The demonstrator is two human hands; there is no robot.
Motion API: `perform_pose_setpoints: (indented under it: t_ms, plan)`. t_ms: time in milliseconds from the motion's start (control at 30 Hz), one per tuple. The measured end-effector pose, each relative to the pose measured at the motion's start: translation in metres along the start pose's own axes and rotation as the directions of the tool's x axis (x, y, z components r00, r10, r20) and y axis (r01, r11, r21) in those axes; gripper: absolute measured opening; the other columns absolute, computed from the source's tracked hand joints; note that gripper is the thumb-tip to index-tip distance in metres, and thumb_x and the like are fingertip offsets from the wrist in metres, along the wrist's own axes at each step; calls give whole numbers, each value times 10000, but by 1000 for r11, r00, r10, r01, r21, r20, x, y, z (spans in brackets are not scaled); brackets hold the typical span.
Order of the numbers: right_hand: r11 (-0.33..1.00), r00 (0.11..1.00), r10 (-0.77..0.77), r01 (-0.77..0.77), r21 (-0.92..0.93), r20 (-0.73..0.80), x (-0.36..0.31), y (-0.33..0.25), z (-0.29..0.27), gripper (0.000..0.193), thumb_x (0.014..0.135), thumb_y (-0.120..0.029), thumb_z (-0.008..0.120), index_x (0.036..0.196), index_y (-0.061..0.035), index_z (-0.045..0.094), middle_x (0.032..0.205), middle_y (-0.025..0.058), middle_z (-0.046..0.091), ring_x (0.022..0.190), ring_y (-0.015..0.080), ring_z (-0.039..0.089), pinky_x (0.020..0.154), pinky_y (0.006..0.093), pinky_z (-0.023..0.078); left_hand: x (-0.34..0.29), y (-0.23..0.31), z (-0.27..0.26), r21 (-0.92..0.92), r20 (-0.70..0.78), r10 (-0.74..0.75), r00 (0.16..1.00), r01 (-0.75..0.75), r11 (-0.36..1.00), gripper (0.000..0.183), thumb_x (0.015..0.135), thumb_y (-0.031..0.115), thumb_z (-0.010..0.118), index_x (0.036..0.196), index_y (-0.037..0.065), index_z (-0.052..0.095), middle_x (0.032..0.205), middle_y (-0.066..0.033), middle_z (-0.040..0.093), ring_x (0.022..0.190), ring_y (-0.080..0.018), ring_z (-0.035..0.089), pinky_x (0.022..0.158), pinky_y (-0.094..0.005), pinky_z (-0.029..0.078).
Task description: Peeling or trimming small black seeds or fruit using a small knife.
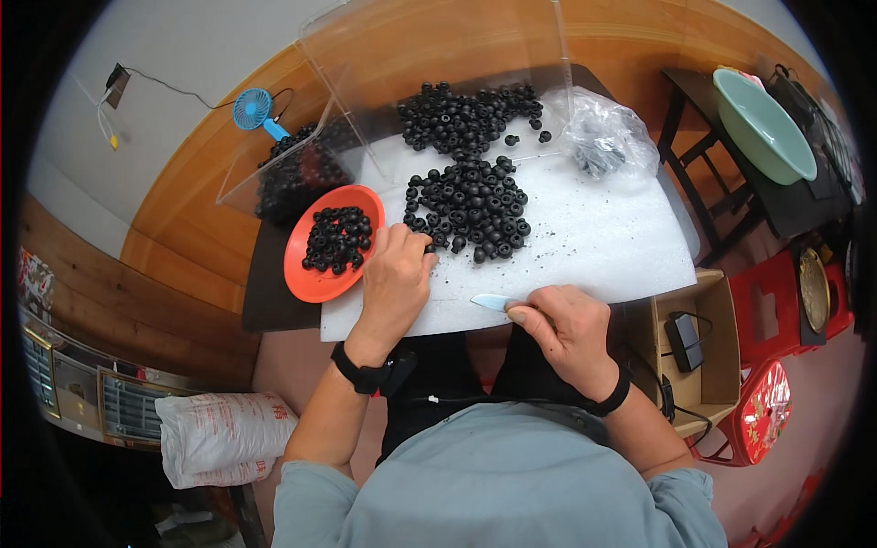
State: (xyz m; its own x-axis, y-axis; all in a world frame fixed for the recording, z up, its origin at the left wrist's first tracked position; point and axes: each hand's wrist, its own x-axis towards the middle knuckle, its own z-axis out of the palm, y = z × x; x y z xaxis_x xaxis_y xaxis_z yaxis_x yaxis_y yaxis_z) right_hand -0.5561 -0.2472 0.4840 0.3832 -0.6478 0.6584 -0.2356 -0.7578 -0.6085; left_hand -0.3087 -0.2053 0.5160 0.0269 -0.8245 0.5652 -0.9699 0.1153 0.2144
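My right hand [568, 331] is closed round the handle of a small knife [493, 301], its short pale blade pointing left over the white foam sheet [603, 247]. At the near left edge of the pile, my left hand [399, 279] is closed, with a small black ball-shaped part [429, 247] at its fingertips. The fingers partly hide that part. Just beyond lies a heap of similar black round parts [475, 205], some showing a hole or a collar. Left of my left hand, an orange-red plate [311, 285] holds more of them.
A clear plastic bin [438, 46] lies tipped behind the heap, with more black parts at its mouth. A crumpled clear bag [621, 137] sits at the back right. A blue fan [253, 110] stands back left. Right of the table are a cardboard box [722, 365] and a red stool [763, 411].
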Motion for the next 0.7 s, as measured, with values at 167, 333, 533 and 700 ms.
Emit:
perform_pose_setpoints:
  t_ms: [167,333,533,700]
  plan:
    - [1000,1000,-10,10,-19,-5,-1,1,1,271,910,-278,783,762,-94,649,638,74,608,572,251,597,514,381,441,-6,4,-5,-79,22,-24,999,26,997,223,818,33,755,1026,2,682,961,-127,596,944,-335,586,790,-440,491]
    - [998,1000,6,-6,-57,3,0,-2,1,274,915,-291,777,773,-94,648,637,73,608,570,246,598,504,386,440,-19,19,-7,-181,38,33,999,-25,983,171,875,-5,679,1043,-6,711,939,-134,596,909,-302,602,765,-386,492]
    - [996,996,85,-85,41,-5,8,-13,-10,302,931,-294,769,766,-78,637,621,85,596,551,263,596,503,383,433,-25,18,-5,-476,10,-63,998,60,877,221,894,-13,688,1110,-5,737,978,-56,617,828,-171,595,714,-313,487]
    - [992,991,127,-127,-5,43,23,-12,-10,335,947,-319,751,760,-64,639,621,105,611,534,284,603,503,394,437,-23,33,-14,-835,265,-227,937,341,432,226,936,-35,669,1147,-16,748,999,-35,618,806,-103,556,684,-240,460]
